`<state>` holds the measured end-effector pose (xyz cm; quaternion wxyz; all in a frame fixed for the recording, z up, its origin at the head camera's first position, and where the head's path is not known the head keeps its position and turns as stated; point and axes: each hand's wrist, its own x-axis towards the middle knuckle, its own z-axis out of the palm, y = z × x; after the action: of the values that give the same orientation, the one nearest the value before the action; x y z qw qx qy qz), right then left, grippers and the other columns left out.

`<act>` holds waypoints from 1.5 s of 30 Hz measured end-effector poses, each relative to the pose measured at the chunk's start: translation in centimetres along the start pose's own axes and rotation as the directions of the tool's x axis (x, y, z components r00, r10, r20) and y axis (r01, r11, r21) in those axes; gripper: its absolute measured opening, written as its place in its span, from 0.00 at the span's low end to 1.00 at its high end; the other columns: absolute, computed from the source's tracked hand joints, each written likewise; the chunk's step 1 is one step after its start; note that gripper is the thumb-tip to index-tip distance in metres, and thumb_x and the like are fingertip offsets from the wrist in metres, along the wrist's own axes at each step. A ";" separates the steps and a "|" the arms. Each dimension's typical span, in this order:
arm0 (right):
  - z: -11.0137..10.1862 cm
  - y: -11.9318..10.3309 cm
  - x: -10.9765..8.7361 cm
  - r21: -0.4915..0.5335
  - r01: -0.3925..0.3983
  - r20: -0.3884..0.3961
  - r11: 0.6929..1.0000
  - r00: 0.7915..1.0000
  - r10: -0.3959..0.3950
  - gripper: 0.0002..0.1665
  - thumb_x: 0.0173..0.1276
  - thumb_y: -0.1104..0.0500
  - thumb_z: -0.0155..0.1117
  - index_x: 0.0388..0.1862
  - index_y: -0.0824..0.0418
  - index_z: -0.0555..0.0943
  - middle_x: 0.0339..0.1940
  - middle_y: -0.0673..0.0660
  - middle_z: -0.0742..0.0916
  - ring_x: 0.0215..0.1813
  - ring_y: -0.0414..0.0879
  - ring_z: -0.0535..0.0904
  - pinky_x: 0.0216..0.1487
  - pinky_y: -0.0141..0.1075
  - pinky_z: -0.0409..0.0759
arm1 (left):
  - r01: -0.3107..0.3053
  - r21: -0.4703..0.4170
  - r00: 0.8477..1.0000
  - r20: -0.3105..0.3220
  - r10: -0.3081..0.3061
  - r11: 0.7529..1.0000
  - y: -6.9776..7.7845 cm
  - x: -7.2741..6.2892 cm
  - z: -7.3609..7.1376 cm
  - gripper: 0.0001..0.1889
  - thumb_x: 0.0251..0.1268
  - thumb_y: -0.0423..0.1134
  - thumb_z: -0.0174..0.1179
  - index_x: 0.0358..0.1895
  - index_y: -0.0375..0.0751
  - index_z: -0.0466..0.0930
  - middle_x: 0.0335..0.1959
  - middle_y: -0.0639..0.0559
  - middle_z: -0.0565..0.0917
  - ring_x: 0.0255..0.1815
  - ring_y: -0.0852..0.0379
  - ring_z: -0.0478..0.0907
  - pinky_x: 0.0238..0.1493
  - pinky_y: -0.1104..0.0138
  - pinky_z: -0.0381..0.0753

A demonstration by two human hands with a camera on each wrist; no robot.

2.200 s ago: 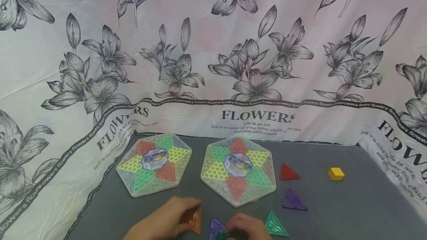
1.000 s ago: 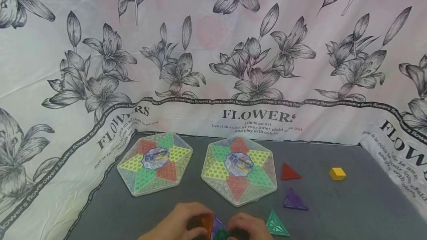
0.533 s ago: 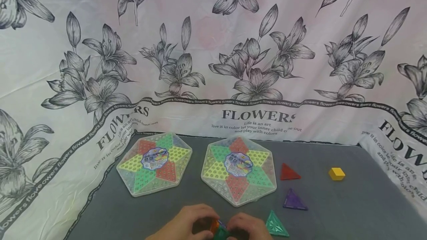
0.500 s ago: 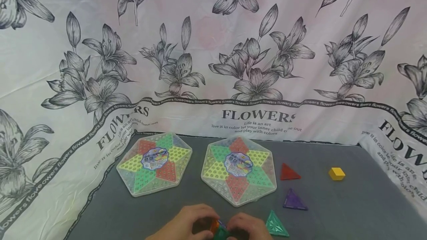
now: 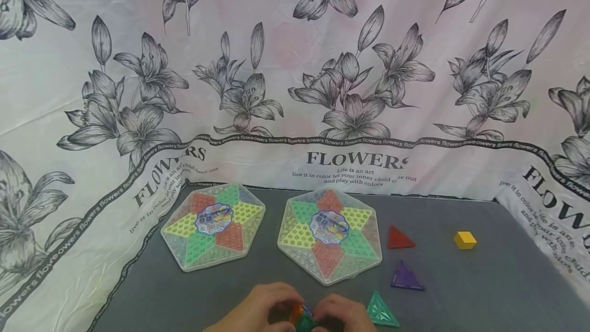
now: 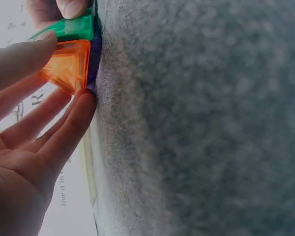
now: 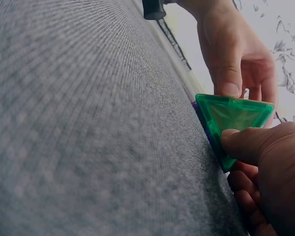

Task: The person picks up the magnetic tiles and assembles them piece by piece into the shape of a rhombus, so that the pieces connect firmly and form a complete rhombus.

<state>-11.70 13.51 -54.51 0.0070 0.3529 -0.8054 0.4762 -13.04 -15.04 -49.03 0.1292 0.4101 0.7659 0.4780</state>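
Note:
At the table's near edge, my left hand (image 5: 262, 309) pinches an orange triangular magnetic tile (image 6: 66, 67) between thumb and fingers. My right hand (image 5: 343, 314) holds a green triangular tile (image 7: 231, 118), its thumb pressed on the face. Both tiles stand up with their edges meeting. Beneath them a purple tile (image 6: 94, 61) lies on the grey table, mostly hidden by the other two. Just right of my right hand lies another green triangular tile (image 5: 381, 310). Farther back are a second purple triangle (image 5: 406, 276) and a red triangle (image 5: 399, 237).
Two hexagonal boxes with star-patterned lids, one at the left (image 5: 212, 227) and one in the middle (image 5: 329, 237), lie beyond my hands. A yellow cube (image 5: 464, 240) sits at the right on the grey table (image 5: 484, 291). A flower-printed cloth (image 5: 286, 91) hangs behind.
My left hand has moved right with the orange tile, bringing it up against the green tile above the purple one. My right hand has stayed nearly still.

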 end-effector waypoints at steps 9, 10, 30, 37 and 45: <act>0.3 -0.3 0.1 -0.023 0.056 -0.044 0.998 0.997 -0.057 0.05 0.72 0.57 0.78 0.43 0.48 0.89 0.44 0.45 0.91 0.47 0.30 0.84 0.42 0.30 0.84 | 0.053 0.075 0.999 -0.003 -0.053 0.996 -0.5 0.2 0.4 0.25 0.76 0.40 0.72 0.69 0.33 0.80 0.61 0.42 0.86 0.51 0.70 0.84 0.49 0.72 0.88; 0.2 -0.3 0.1 -0.020 0.051 -0.041 0.998 0.998 -0.052 0.05 0.72 0.57 0.78 0.43 0.47 0.89 0.44 0.45 0.91 0.47 0.29 0.84 0.42 0.30 0.84 | 0.058 0.086 0.998 -0.011 -0.058 0.995 -0.4 0.2 0.5 0.23 0.76 0.39 0.72 0.68 0.34 0.81 0.60 0.43 0.87 0.51 0.70 0.84 0.48 0.72 0.88; -0.3 -0.3 0.3 -0.031 -0.044 0.089 0.999 0.995 0.046 0.10 0.78 0.54 0.72 0.55 0.47 0.90 0.50 0.43 0.90 0.53 0.30 0.84 0.49 0.33 0.85 | 0.114 0.167 0.977 -0.197 -0.080 0.979 0.6 -0.4 -0.3 0.18 0.72 0.37 0.74 0.63 0.43 0.90 0.53 0.51 0.94 0.52 0.66 0.88 0.50 0.70 0.89; -0.4 -0.6 0.3 -0.037 -0.017 0.072 0.999 0.997 0.020 0.10 0.77 0.55 0.72 0.54 0.48 0.91 0.48 0.44 0.91 0.52 0.31 0.85 0.47 0.32 0.85 | 0.213 0.270 0.953 -0.270 -0.138 0.939 -0.5 -2.2 -2.5 0.17 0.70 0.37 0.75 0.60 0.43 0.91 0.52 0.51 0.94 0.52 0.61 0.90 0.50 0.67 0.90; -0.3 -0.3 0.2 -0.054 0.042 0.037 0.998 0.999 -0.040 0.09 0.77 0.56 0.73 0.53 0.49 0.90 0.47 0.45 0.92 0.51 0.32 0.86 0.46 0.32 0.86 | 0.268 0.319 0.940 -0.295 -0.174 0.909 -1.1 -3.9 -5.4 0.18 0.69 0.36 0.75 0.61 0.45 0.91 0.53 0.52 0.94 0.54 0.59 0.91 0.53 0.63 0.91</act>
<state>-11.77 13.51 -54.08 0.0122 0.3775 -0.8108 0.4472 -14.33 -21.64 -47.98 0.0053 0.2702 0.8913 0.3640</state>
